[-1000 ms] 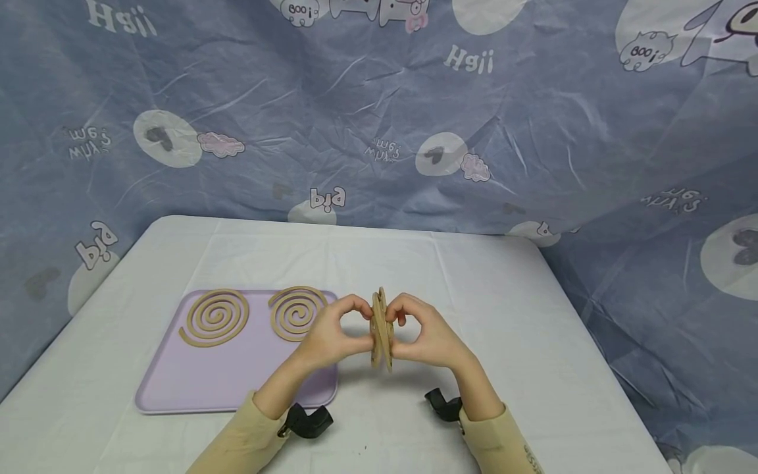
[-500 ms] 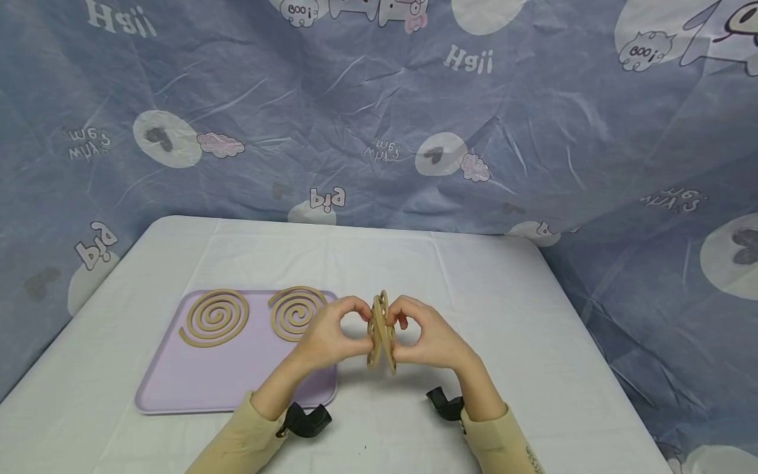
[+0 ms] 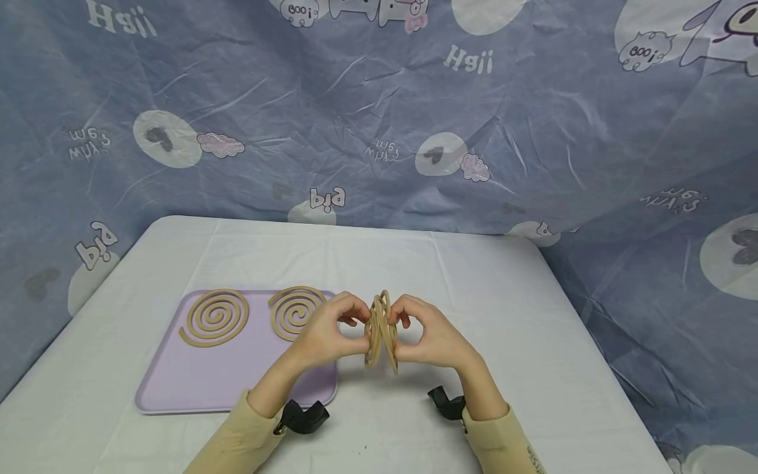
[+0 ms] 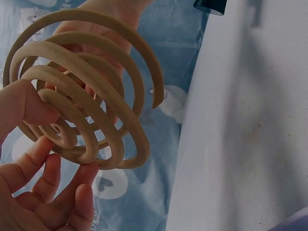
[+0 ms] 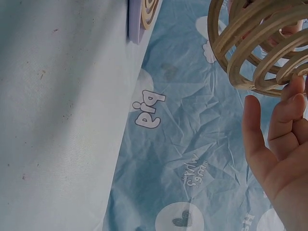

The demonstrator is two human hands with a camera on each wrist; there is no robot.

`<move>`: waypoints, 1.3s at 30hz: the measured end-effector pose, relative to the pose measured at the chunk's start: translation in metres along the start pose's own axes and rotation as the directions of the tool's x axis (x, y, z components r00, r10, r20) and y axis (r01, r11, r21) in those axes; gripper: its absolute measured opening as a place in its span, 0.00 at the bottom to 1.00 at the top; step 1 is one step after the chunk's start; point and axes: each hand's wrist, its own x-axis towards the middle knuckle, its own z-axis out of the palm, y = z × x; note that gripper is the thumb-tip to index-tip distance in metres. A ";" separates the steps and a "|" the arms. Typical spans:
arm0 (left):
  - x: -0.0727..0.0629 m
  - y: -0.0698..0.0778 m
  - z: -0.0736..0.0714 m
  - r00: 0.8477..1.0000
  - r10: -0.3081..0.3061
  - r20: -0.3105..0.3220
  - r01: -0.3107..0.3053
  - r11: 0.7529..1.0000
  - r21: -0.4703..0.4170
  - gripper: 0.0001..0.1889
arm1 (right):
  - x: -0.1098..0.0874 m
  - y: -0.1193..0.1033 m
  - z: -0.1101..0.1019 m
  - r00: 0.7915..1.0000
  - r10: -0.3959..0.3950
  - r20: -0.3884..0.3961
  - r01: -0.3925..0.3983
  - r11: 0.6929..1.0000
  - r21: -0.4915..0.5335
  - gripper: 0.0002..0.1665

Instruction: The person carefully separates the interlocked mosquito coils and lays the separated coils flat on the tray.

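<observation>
Two tan mosquito coils are held on edge, face to face, above the table in the head view. My left hand (image 3: 326, 336) pinches the left mosquito coil (image 3: 372, 339) between thumb and fingers. My right hand (image 3: 435, 336) pinches the right mosquito coil (image 3: 392, 349) the same way. Their tops lean together and their lower edges spread apart. In the left wrist view the near coil (image 4: 98, 89) overlaps the far coil (image 4: 155, 77), whose end hangs free. The right wrist view cuts off part of the coils.
A lilac tray (image 3: 207, 385) lies on the white table (image 3: 485, 289), to the left. On its far side rest two more mosquito coils, a left one (image 3: 216, 318) and a right one (image 3: 298, 314) partly behind my left hand. A printed blue cloth (image 3: 355, 105) hangs behind the table.
My left hand has shifted slightly left and my right slightly right. The gap between the lower edges of the two mosquito coils has widened.
</observation>
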 end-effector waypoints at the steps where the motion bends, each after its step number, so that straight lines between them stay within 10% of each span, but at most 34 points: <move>1: 0.000 0.004 -0.001 1.000 0.006 -0.001 -0.006 1.000 -0.002 0.14 | 0.000 0.000 0.000 1.000 -0.004 0.001 0.004 1.000 -0.001 0.18; 39: 0.001 0.006 -0.002 0.997 0.078 -0.011 -0.079 0.995 -0.055 0.14 | 0.006 -0.030 -0.003 1.000 -0.005 -0.025 0.009 0.987 0.162 0.36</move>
